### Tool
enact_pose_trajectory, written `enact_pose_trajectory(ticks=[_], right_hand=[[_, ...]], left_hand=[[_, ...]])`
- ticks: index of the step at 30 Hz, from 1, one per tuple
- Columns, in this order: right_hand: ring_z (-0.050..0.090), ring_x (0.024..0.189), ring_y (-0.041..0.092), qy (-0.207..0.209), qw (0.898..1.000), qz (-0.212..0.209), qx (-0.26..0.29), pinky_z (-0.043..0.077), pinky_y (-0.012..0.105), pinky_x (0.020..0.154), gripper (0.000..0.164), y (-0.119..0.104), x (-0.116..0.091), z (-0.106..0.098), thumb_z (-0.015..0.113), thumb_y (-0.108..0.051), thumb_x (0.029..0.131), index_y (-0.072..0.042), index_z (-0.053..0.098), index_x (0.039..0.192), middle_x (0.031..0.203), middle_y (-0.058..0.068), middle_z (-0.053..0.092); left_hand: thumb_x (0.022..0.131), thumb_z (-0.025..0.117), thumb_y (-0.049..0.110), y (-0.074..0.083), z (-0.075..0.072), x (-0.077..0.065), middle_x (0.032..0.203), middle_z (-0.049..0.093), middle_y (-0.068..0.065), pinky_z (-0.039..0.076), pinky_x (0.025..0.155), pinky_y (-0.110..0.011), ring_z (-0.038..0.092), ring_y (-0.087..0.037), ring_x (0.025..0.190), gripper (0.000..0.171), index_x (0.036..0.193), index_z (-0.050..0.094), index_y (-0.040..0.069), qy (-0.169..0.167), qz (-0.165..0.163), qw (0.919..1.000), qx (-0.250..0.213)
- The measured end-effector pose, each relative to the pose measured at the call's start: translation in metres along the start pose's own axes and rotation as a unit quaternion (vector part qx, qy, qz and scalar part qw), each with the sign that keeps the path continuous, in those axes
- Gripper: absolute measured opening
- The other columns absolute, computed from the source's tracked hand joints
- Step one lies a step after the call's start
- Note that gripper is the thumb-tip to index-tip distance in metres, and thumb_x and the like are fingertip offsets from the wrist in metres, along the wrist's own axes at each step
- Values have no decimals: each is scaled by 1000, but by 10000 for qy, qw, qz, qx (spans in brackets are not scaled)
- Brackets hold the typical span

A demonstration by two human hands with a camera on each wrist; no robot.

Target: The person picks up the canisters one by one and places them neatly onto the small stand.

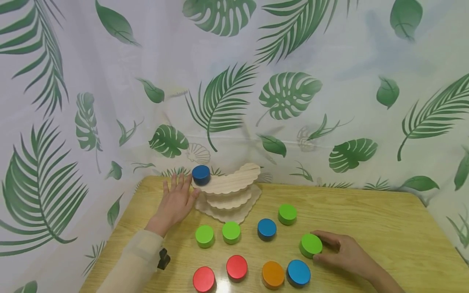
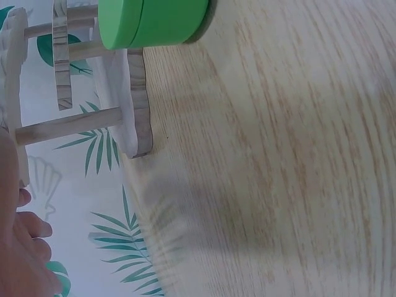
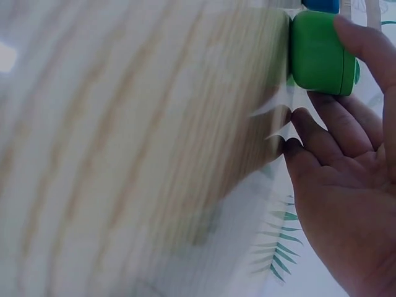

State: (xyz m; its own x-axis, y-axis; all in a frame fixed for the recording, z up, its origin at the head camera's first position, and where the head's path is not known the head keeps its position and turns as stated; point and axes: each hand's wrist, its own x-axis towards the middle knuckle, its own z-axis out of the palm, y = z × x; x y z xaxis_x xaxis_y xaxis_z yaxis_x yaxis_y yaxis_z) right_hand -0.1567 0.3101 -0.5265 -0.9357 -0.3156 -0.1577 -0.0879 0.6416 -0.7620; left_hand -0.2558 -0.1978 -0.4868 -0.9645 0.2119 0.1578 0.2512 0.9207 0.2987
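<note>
Apparently the step in hand is a grasp: the rightmost green box sits on the table, pinched between thumb and fingers of the right hand — a lift would call for a steady hold, clear of the light-blue box nearby. Farther out, the left hand, fingers straight and spread, is beside the wooden stand (touching or not, I cannot tell) — close to the dark blue box on its top tier.

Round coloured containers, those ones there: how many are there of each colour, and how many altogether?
Green containers: 4
Blue containers: 3
Red containers: 2
Orange container: 1
Total: 10
</note>
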Motion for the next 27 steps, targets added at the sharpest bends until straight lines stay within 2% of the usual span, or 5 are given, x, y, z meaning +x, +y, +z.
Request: enact_pose_trajectory(ticks=[5, 8, 11, 19, 27], right_hand=[[62, 138, 31, 75, 9996, 60, -262, 52, 23, 104, 71, -6, 2, -1, 85, -49, 87, -15, 64, 146, 147, 7, 66], [61, 138, 38, 68, 9997, 4, -229, 55, 34, 107, 71, -13, 6, -2, 84, -49, 88, -14, 64, 146, 147, 8, 66], [61, 138, 38, 52, 9999, -98, -73, 55, 43, 108, 69, -21, 11, -3, 83, -48, 90, -14, 63, 147, 148, 9, 65], [60, 139, 39, -29, 9975, -671, 221, 52, 56, 109, 72, -53, 34, -6, 82, -42, 92, -10, 58, 152, 153, 14, 60], [59, 140, 39, 47, 9961, -875, 130, 48, 59, 112, 73, -74, 55, -2, 84, -44, 90, -11, 60, 150, 152, 14, 61]], left_hand=[[114, 33, 51, 1, -1, 0, 169, 26, -33, 7, 125, -76, 9, -51, 161, 73, 165, 27, -1, 7, 26, 10000, 61], [114, 34, 51, 2, -2, 0, 168, 27, -33, 7, 125, -76, 9, -52, 160, 74, 165, 27, -1, -3, 34, 10000, 73], [114, 34, 51, 2, -3, 0, 168, 27, -33, 6, 125, -76, 10, -52, 160, 74, 165, 27, -1, -23, 32, 10000, 55], [114, 32, 52, -1, -3, 2, 169, 25, -33, 6, 125, -76, 11, -53, 160, 75, 166, 24, 0, -109, -27, 9999, 73], [113, 33, 53, 1, -4, 2, 168, 26, -33, 3, 125, -75, 8, -52, 160, 75, 166, 25, 0, -157, -16, 9999, 17]])
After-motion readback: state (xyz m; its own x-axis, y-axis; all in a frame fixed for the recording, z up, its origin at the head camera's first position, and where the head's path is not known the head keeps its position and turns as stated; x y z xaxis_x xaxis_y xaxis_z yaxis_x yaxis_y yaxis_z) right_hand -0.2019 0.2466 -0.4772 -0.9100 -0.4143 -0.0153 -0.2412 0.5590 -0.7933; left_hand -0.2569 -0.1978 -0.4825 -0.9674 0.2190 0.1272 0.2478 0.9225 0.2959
